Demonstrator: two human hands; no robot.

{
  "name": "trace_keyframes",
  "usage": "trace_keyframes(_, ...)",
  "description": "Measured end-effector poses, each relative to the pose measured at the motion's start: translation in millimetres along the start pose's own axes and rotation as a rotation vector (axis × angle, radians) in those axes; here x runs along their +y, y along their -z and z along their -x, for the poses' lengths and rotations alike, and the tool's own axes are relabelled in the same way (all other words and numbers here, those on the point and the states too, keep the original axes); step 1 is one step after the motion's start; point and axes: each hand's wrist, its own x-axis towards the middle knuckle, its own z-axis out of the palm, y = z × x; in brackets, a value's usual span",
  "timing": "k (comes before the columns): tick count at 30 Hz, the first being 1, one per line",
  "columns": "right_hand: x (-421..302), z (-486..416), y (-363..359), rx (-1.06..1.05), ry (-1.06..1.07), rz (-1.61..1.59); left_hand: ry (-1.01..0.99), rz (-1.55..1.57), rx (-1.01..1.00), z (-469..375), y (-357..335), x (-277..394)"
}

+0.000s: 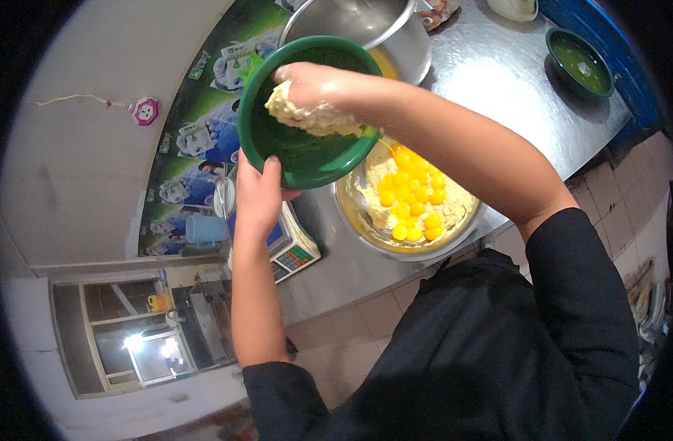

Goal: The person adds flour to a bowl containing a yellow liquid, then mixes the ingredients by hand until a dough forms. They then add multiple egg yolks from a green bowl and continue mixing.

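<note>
My left hand (262, 193) grips the near rim of a green plastic bowl (328, 175), with the thumb over its edge. The bowl is tilted above a round metal bowl (364, 241). My right hand (309, 102), coated in pale sticky dough, reaches inside the green bowl; its fingertips are partly hidden, and I cannot tell whether they hold anything. A thin strand of egg hangs from the green bowl's lip. In the metal bowl, many egg yolks (413, 193) lie on pale dough (455, 212).
A digital scale (300, 253) stands left of the metal bowl, near a light-blue plastic cup (206, 229) and a whisk (221, 195). A large steel pot (419, 52) is behind. Another green bowl (581, 62) with liquid sits at the steel table's (502, 127) far right.
</note>
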Motion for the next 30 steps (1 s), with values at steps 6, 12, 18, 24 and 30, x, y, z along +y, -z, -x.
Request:
trace_keyframes(6, -19.6, 18.0, -6.1, -0.071, 0.088, 0.267, -0.047, -0.102, -0.071, 8.9, -1.8, 17.8)
trace_keyframes(12, -8.5, 16.0, -22.2, -0.267, 0.272, 0.564, -0.085, -0.185, -0.108, 21.5, 2.7, 34.3)
trace_keyframes(18, -3.0, 24.2, -29.9, -0.336, 0.405, 0.848, -0.022, -0.202, -0.159, 22.5, 13.9, 37.6)
trace_keyframes(24, 11.5, 28.2, -30.3, -0.459, 0.234, 1.198, -0.056, -0.125, -0.154, 19.9, 16.8, 34.9)
trace_keyframes(30, 8.9, 32.8, -18.4, -0.297, 0.124, 1.166, -0.023, -0.02, -0.056, 22.2, 21.5, 25.4)
